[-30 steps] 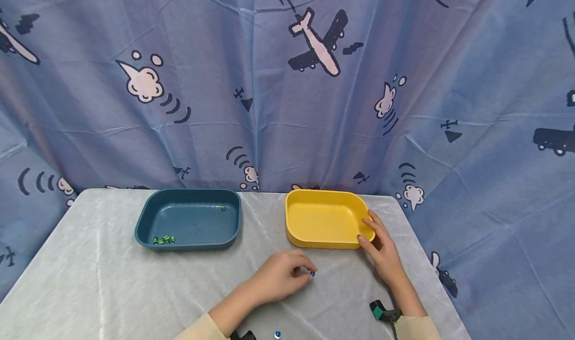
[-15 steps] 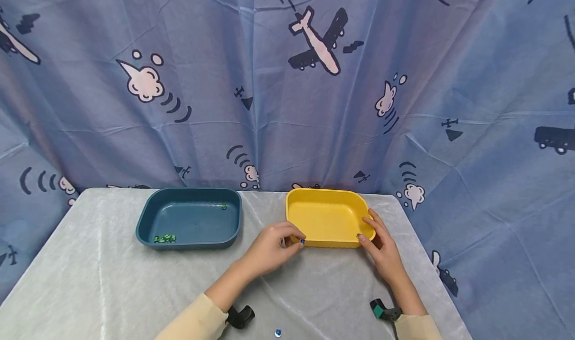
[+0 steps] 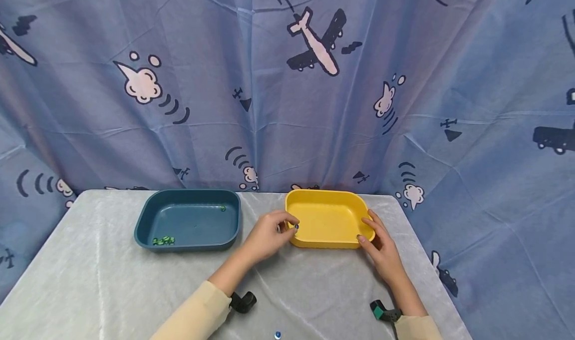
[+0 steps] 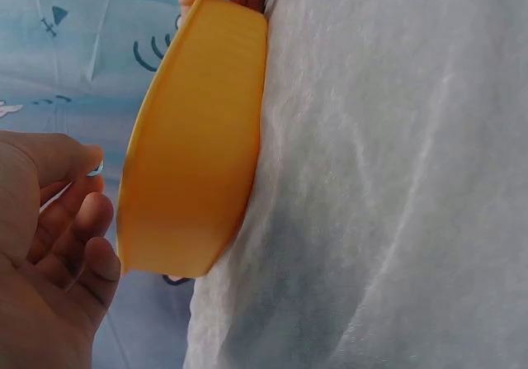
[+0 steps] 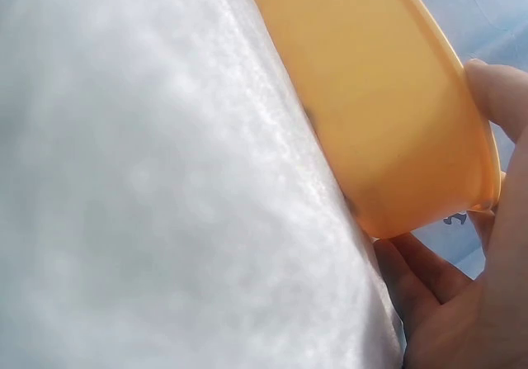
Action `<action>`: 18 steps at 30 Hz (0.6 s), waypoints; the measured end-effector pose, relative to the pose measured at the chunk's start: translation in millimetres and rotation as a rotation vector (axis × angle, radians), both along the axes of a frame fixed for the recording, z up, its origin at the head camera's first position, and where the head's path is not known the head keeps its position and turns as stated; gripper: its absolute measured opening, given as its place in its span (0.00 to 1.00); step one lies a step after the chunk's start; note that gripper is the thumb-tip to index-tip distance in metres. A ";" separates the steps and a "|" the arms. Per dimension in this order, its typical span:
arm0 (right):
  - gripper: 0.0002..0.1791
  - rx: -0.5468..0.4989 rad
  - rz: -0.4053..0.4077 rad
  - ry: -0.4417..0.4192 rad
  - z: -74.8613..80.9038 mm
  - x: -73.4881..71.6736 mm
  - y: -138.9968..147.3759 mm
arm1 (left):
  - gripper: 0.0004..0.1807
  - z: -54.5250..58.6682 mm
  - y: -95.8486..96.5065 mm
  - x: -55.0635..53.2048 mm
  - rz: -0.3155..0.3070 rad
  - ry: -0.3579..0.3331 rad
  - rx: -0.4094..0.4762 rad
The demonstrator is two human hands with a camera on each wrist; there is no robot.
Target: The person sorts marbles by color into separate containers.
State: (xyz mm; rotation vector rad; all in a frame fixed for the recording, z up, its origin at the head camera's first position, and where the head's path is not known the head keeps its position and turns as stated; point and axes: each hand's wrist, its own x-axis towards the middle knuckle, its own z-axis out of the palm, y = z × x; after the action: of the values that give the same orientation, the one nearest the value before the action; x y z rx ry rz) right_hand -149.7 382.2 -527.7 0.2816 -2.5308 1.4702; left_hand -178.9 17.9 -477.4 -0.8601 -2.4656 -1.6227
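My left hand (image 3: 268,234) pinches a small shiny blue marble (image 3: 296,226) between thumb and forefinger, over the near-left rim of a yellow plastic basin (image 3: 328,244). In the left wrist view the marble (image 4: 96,169) peeks out between the fingertips, just beside the basin's rim. My right hand (image 3: 382,250) holds the basin's right end. The right wrist view has its thumb (image 5: 497,92) at the rim and other fingers (image 5: 412,274) low by the base. Another blue marble (image 3: 277,335) lies on the cloth at the near edge of the head view.
A teal basin (image 3: 193,246) stands to the left, with several green marbles (image 3: 163,240) in its near-left corner and one green marble (image 3: 222,208) at the far right. Pale cloth covers the table (image 3: 112,280). A patterned blue curtain (image 3: 202,80) hangs behind.
My left hand has carried the blue marble from low over the cloth, forward and a little left, up to the yellow basin's rim. The right hand has stayed in place on the basin.
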 end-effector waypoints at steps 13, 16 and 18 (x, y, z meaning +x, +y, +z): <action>0.28 -0.005 0.000 -0.001 1.6 -0.5 -1.6 | 0.09 -6.2 -0.4 -12.3 0.029 -0.024 -0.009; 0.28 -0.005 0.002 -0.001 1.3 -0.3 -1.3 | 0.09 -6.7 -2.2 -11.4 0.029 -0.030 -0.010; 0.28 -0.006 0.004 -0.001 1.1 -0.1 -1.1 | 0.09 -7.0 -3.4 -10.7 0.030 -0.033 -0.010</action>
State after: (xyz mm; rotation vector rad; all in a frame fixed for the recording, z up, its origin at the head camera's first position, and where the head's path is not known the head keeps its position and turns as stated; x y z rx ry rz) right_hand -149.8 381.1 -526.6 0.2848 -2.5280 1.4794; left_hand -189.6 14.5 -484.4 -0.7994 -2.4982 -1.6292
